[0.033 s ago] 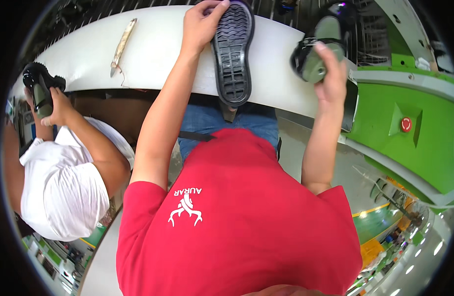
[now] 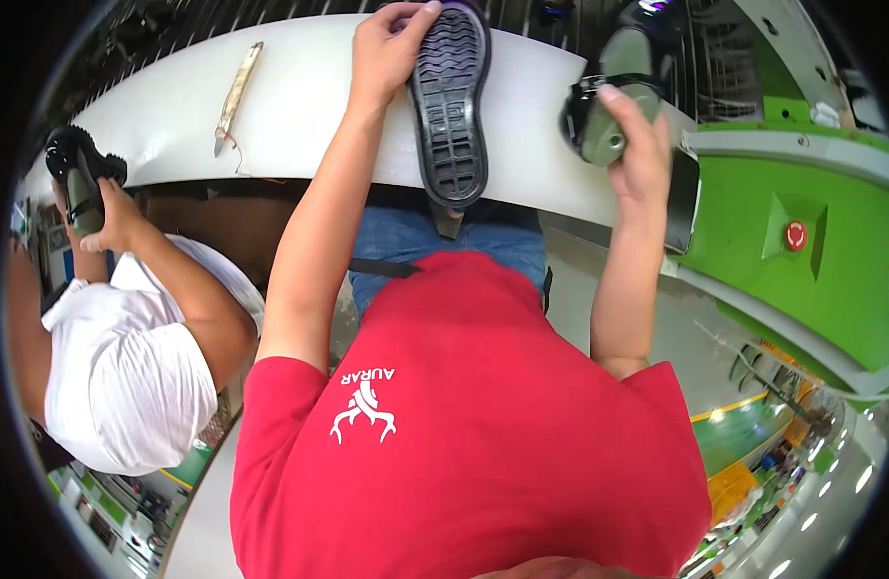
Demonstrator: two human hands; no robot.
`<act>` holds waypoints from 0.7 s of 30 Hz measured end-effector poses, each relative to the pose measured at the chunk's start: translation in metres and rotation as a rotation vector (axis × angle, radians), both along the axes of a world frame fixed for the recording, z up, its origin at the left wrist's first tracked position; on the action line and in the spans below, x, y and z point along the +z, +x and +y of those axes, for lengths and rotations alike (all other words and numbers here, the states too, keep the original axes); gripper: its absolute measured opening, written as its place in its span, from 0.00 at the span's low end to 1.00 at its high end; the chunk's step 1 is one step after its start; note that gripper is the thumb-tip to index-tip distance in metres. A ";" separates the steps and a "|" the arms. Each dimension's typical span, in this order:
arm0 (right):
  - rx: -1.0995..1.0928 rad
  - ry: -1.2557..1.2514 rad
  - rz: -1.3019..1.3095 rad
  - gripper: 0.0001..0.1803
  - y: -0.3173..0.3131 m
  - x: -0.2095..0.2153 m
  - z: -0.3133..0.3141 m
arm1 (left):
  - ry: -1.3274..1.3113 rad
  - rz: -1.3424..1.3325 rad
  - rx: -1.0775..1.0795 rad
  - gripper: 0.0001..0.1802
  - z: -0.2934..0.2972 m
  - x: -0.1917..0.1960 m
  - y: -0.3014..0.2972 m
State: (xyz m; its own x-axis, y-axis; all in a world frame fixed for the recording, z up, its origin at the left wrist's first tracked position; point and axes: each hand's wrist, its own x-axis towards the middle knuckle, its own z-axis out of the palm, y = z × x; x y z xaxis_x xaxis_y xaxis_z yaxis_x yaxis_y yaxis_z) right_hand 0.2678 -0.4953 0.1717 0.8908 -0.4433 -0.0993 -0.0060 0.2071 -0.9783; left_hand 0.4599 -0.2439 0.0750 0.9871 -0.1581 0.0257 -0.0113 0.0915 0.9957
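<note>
My left hand is closed on the upper end of a black shoe sole, its ridged tread facing up. The sole lies over the white table's near edge. Off to the right, my right hand grips a glossy black shoe with a green shoe last showing in it. The thumb lies across the green part, and the rest of the fingers are hidden behind the shoe. The shoe's far end is dark and slightly blurred.
A knife with a pale wrapped handle lies on the white table. At left, a co-worker in a white shirt holds another black shoe. Green machinery with a red button stands at right. Dark slats run behind the table.
The table, sole and shoe appear slightly farther left in the view. Both hands keep their holds.
</note>
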 end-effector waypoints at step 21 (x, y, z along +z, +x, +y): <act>0.194 -0.136 -0.294 0.61 -0.084 0.022 0.096 | -0.195 -0.303 -0.258 0.25 -0.012 0.157 -0.074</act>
State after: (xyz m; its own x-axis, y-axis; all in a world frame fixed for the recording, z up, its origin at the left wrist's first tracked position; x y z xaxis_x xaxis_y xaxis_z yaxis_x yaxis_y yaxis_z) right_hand 0.1842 -0.3994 0.1938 0.9412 -0.2554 0.2212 0.2528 0.0980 -0.9625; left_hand 0.3862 -0.2554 0.2318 0.8592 -0.3617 0.3617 -0.2522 0.3156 0.9148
